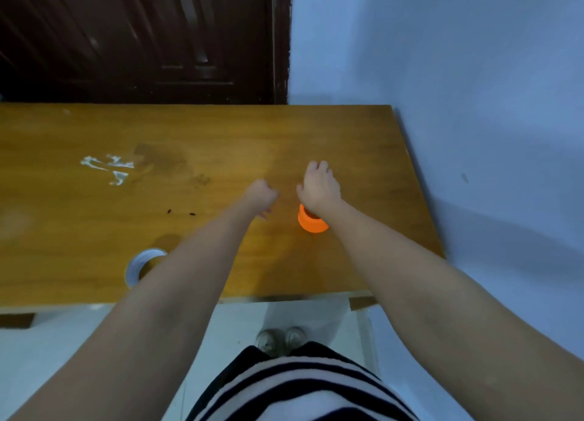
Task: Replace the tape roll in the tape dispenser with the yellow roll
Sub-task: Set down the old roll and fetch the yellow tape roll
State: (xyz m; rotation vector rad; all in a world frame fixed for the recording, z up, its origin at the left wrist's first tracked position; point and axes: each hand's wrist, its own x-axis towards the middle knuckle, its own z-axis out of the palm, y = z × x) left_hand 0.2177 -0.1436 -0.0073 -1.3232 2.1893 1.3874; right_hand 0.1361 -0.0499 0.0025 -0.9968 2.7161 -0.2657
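An orange tape dispenser [311, 223] stands on the wooden table [221, 129], right of centre. My right hand [319, 185] lies over its far part with fingers curled down around it, so only the near orange end shows below my wrist. My left hand [260, 196] is just left of the dispenser, fingers curled into a fist; I see nothing in it. A tape roll [140, 267] with a white core and yellowish-brown tape lies near the table's front edge on the left, half hidden under my left forearm.
White smears [109, 167] and dark stains mark the table's left half. A blue wall [474, 104] runs along the table's right edge, and a dark wooden door [142, 35] stands behind it. The front edge is close to my body.
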